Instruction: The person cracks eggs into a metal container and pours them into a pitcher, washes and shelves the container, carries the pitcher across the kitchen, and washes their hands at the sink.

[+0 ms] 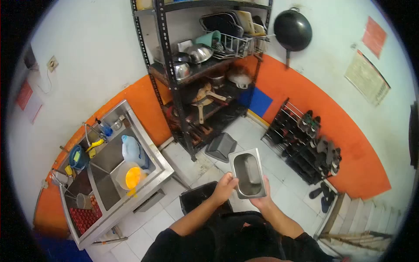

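Observation:
A rectangular stainless steel food pan [249, 172] is held up in front of my body, its open side facing me. Only a pale reflection shows on its inner wall. My left hand [225, 187] grips the pan's left rim near the lower corner, thumb over the edge. At the lower right, my right hand [263, 197] holds the pan from beside and beneath, with most of its fingers hidden behind the metal. Below my left hand is a black bin [192, 201] on the floor, partly covered by my arm.
To the left stands a double steel sink [152, 183] with a blue jug [132, 150], an orange-yellow scoop-like container [133, 178] and small red produce [84, 218]. A black shelf rack [174, 94] holds cookware. A shoe rack [279, 126] and stairs [355, 218] are at right.

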Demonstrator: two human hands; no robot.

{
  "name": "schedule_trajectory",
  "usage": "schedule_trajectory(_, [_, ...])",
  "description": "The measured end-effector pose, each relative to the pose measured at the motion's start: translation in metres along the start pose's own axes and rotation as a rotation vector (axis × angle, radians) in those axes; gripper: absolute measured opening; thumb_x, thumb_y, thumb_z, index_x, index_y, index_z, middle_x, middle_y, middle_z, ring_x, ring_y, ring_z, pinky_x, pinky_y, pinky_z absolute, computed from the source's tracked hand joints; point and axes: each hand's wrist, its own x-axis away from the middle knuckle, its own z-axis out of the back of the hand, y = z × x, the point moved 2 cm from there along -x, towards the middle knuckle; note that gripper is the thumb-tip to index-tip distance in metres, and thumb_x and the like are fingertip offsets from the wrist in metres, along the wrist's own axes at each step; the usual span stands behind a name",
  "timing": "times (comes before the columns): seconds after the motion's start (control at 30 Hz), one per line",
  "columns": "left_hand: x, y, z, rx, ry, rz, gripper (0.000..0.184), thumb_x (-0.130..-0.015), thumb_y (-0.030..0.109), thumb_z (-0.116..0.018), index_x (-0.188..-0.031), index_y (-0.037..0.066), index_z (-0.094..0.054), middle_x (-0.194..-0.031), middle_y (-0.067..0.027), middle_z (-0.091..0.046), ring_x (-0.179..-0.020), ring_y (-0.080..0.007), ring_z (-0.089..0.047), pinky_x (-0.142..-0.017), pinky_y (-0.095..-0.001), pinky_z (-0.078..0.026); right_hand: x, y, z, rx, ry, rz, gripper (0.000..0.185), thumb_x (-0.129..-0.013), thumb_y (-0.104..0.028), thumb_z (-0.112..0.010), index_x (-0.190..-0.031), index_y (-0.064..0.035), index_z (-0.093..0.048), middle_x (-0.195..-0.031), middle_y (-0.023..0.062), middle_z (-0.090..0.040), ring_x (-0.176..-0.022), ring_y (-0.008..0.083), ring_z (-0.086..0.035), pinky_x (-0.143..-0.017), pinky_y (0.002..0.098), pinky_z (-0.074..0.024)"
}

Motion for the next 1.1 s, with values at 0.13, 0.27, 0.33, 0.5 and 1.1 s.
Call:
schedule_trajectory(0.13, [-0.016, -0.007, 0.071, -0.269, 0.284, -0.022, 0.020, -0.096, 0.021, -0.053, -0.106, 0.004, -0.052, -0.095, -0.0037, -0.057, -0.087, -0.0135, -0.054, -0.078, -0.0289, -0.046, -0.077, -0.036, 0.007, -0.103, -0.043, -0.048, 0.066, -0.090, -0.058, -0.049, -0.134, -0.0090, -0.048, -0.130, 0.0116, -0.055, -0.116, 0.0283, -0.055, -0.101, 0.0443, -0.0410])
schedule_trajectory(0.27, [-0.001, -0.044, 0.161, -0.664, 0.592, 0.041, 0.017, -0.095, 0.021, -0.056, -0.096, 0.004, -0.054, -0.085, -0.0028, -0.057, -0.079, -0.0121, -0.053, -0.073, -0.0281, -0.046, -0.172, -0.087, 0.032, -0.094, -0.089, -0.071, 0.066, -0.091, -0.058, -0.049, -0.136, -0.0097, -0.046, -0.133, 0.0110, -0.053, -0.117, 0.0285, -0.053, -0.103, 0.0446, -0.0397])
schedule_trajectory(0.33, [0.020, -0.072, 0.188, -0.527, 0.800, 0.061, 0.017, -0.093, 0.021, -0.060, -0.092, 0.004, -0.056, -0.083, -0.0031, -0.059, -0.077, -0.0125, -0.055, -0.073, -0.0278, -0.046, -0.238, -0.117, 0.036, 0.004, -0.144, -0.020, 0.066, -0.091, -0.057, -0.050, -0.137, -0.0099, -0.044, -0.133, 0.0107, -0.053, -0.117, 0.0281, -0.053, -0.103, 0.0441, -0.0398])
schedule_trajectory(0.5, [0.080, -0.125, 0.191, -0.610, 1.278, 0.329, 0.024, -0.089, 0.024, -0.063, -0.093, 0.001, -0.059, -0.078, -0.0102, -0.063, -0.072, -0.0192, -0.058, -0.069, -0.0330, -0.047, -0.403, -0.170, 0.065, 0.211, -0.028, -0.153, 0.056, -0.093, -0.053, -0.048, -0.128, -0.0091, -0.053, -0.118, 0.0085, -0.063, -0.107, 0.0251, -0.060, -0.094, 0.0411, -0.0471])
schedule_trajectory(1.1, [0.177, -0.217, -0.132, 0.000, 1.532, 1.256, 0.032, -0.083, 0.033, -0.064, -0.084, 0.001, -0.068, -0.087, -0.0180, -0.068, -0.083, -0.0304, -0.064, -0.075, -0.0445, -0.052, -0.599, -0.136, -0.114, 0.338, -0.534, 0.377, 0.080, -0.072, -0.039, -0.081, -0.133, -0.0025, -0.043, -0.126, 0.0100, -0.049, -0.114, 0.0211, -0.051, -0.095, 0.0336, -0.0444])
